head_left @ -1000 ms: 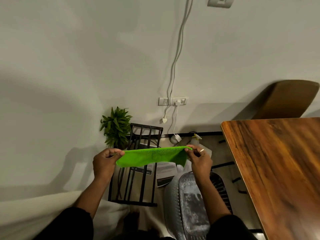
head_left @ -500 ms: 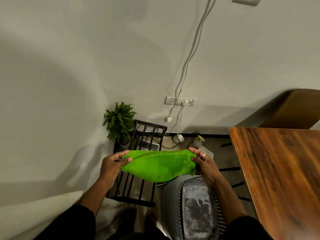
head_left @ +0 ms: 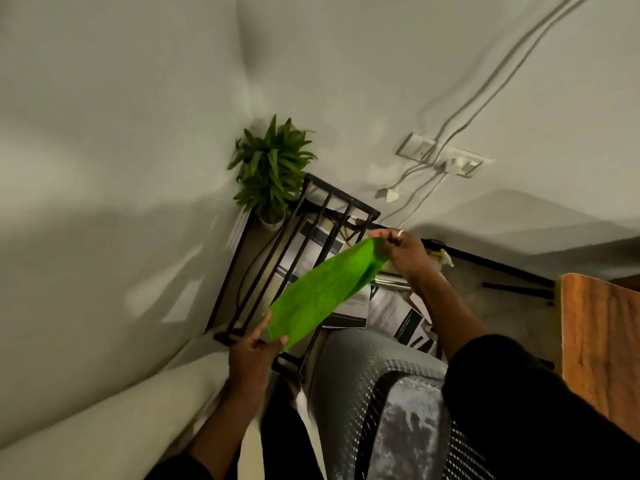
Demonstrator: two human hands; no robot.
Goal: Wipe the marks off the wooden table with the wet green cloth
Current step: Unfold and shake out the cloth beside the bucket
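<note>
The green cloth (head_left: 322,292) hangs stretched on a slant in the air between my two hands, well off the table. My left hand (head_left: 254,348) pinches its lower left end. My right hand (head_left: 401,252), with a ring on one finger, grips its upper right end. The wooden table (head_left: 601,344) shows only as a corner at the right edge of the view, partly behind my right sleeve; no marks can be made out on it.
A black metal rack (head_left: 294,268) with papers stands below the cloth, a potted plant (head_left: 272,171) behind it in the wall corner. A grey mesh chair (head_left: 384,407) is under my right arm. Wall sockets (head_left: 445,159) with cables, and a spray bottle (head_left: 443,258) on the floor.
The view has swung left and tilted, so the table has slid to the right edge. My left hand has dropped and my right hand has risen, turning the cloth from level to slanted.
</note>
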